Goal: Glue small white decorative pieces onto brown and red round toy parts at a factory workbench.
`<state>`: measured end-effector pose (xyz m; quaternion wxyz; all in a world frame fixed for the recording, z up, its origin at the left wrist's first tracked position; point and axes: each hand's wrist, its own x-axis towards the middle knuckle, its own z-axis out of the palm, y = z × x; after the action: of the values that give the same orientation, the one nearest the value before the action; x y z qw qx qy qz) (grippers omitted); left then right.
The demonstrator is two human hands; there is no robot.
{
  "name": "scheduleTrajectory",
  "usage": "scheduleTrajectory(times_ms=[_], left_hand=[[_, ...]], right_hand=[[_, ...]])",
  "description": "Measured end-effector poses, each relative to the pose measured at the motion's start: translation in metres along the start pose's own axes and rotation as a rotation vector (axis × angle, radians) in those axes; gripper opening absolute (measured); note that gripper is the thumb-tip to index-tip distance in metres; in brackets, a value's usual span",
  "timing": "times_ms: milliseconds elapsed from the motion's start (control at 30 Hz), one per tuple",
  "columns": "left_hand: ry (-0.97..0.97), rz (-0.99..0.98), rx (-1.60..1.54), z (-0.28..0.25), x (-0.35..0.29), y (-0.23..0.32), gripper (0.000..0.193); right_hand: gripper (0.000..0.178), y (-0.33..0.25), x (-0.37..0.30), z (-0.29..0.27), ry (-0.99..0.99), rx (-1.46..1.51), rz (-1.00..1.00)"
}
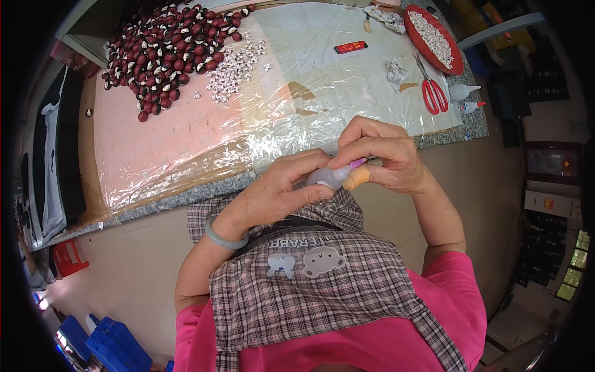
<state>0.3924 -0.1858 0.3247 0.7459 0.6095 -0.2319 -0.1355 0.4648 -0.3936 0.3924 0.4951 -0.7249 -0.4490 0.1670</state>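
Note:
In front of my chest, just off the table's near edge, is a small translucent squeeze bottle [325, 178]. My left hand [279, 189] wraps its round body between thumb and fingers. At the bottle's narrow end, my right hand [390, 158] is closed, fingertips pinching around a purple tip or cap [357, 163]. A tan finger cover [356, 177] sits on the right thumb. The fingers partly hide the nozzle.
Plastic film covers the table [186, 139]. Dark red round pieces [167, 56] heap at far left beside small white pieces [235, 71]. At right are red-handled scissors [434, 96], two small bottles [462, 92], a red box [351, 47] and a red tray [455, 61] of white bits.

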Motion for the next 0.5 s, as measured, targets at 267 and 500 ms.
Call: scheduleTrajectory(times_ms=[267,500], left_hand=[[0.139,0.075,0.321,0.004,0.006,0.012,0.03],[0.096,0.008,0.138,-0.002,0.001,0.003,0.032]], right_hand=[[0.041,0.011,-0.008,0.035,0.527,-0.42,-0.15],[0.054,-0.004,-0.007,0.009,0.097,0.161,0.181]])
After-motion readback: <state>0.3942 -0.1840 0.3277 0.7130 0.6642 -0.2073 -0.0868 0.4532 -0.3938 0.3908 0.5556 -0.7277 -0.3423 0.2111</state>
